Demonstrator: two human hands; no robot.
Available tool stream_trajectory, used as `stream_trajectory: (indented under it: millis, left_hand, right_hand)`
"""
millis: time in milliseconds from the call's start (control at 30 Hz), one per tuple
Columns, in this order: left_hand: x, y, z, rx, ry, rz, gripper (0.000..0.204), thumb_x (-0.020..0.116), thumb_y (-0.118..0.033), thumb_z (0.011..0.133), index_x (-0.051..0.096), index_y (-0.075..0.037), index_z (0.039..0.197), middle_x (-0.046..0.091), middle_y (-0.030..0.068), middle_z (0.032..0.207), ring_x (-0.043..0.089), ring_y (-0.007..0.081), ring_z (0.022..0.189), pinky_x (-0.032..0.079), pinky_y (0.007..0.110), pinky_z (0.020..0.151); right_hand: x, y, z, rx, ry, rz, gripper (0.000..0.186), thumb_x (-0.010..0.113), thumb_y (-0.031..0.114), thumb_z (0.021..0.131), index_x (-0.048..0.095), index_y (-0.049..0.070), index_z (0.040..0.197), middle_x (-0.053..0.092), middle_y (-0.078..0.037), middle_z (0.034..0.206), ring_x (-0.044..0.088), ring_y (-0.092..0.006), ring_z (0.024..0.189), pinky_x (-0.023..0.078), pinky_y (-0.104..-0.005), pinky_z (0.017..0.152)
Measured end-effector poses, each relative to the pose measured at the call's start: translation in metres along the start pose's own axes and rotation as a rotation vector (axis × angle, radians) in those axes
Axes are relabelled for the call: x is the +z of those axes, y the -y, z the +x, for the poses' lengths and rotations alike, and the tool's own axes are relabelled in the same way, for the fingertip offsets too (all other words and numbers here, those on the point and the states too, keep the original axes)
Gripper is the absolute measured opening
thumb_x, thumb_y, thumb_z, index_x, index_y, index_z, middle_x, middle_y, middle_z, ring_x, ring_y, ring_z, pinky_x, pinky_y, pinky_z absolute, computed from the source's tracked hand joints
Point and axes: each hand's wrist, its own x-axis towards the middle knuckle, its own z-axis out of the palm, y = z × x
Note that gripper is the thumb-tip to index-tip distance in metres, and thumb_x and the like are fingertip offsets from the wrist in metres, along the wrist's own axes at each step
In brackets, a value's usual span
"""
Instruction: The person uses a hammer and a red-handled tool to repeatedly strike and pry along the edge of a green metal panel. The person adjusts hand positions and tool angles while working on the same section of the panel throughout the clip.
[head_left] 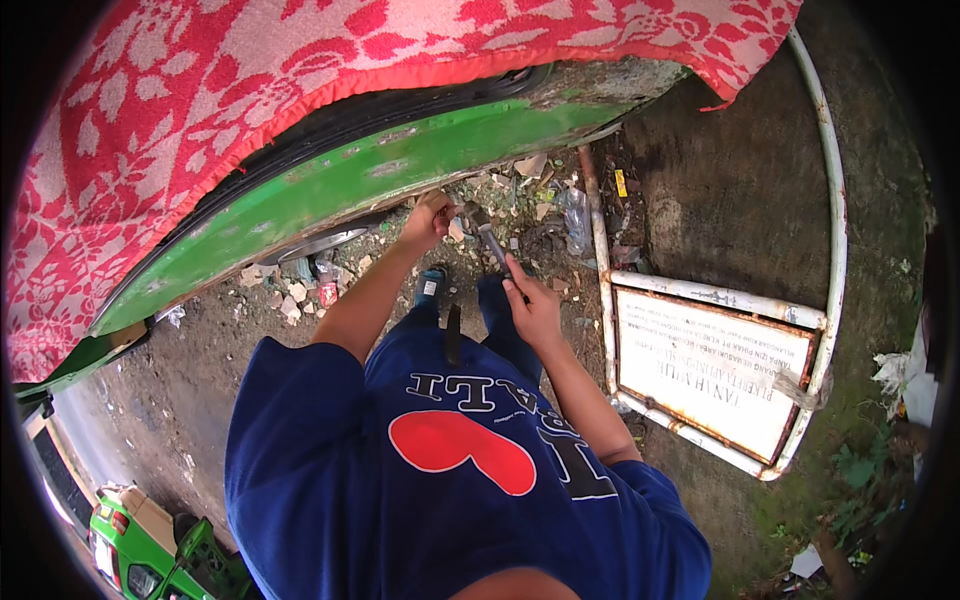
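Observation:
My right hand (533, 312) is wrapped round the handle of a hammer (488, 237). The hammer's dark head points away from me and sits close beside my left hand (430, 221). That left hand is closed at the lower edge of a green vehicle panel (370, 172), its fingers pinched together; whatever they hold is too small or hidden to name. The panel's paint is chipped and patched with grey.
A red and pink floral cloth (300, 60) covers the panel's top. At right stands a rusty white metal frame with a sign board (710, 375). Broken chips and litter (290, 300) lie on the ground. Another green vehicle (150, 545) is at lower left.

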Motion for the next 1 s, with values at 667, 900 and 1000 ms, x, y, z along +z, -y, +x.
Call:
stream_trajectory:
  millis: [667,900,1000]
  left_hand:
    - [-0.004,-0.017,0.008,-0.019,-0.013,-0.081,0.011,0.068,0.001,0.079,0.060,-0.001,0.086,0.060,0.0128,0.087,0.056,0.0348,0.085,0.046,0.043,0.077]
    - [0.001,-0.015,0.011,-0.036,-0.022,-0.022,0.009,0.069,-0.004,0.082,0.062,-0.001,0.088,0.060,0.0137,0.088,0.056,0.0354,0.087,0.046,0.043,0.077]
    - [0.002,-0.016,0.013,-0.018,-0.024,0.003,0.010,0.068,-0.009,0.085,0.062,-0.001,0.088,0.061,0.0146,0.089,0.057,0.0362,0.088,0.046,0.044,0.078]
  right_hand:
    - [-0.009,0.004,-0.018,0.190,0.021,0.089,0.043,0.063,0.017,0.094,0.058,0.016,0.136,0.067,-0.016,0.079,0.063,-0.0214,0.067,0.049,-0.0308,0.068]
    - [-0.007,0.004,-0.017,0.078,-0.011,0.083,0.043,0.063,0.017,0.094,0.057,0.016,0.137,0.064,-0.014,0.076,0.061,-0.0235,0.066,0.049,-0.0343,0.066]
    - [-0.008,0.007,-0.018,-0.008,-0.009,0.065,0.042,0.063,0.016,0.093,0.059,0.015,0.135,0.060,-0.012,0.071,0.060,-0.0242,0.063,0.048,-0.0348,0.064]
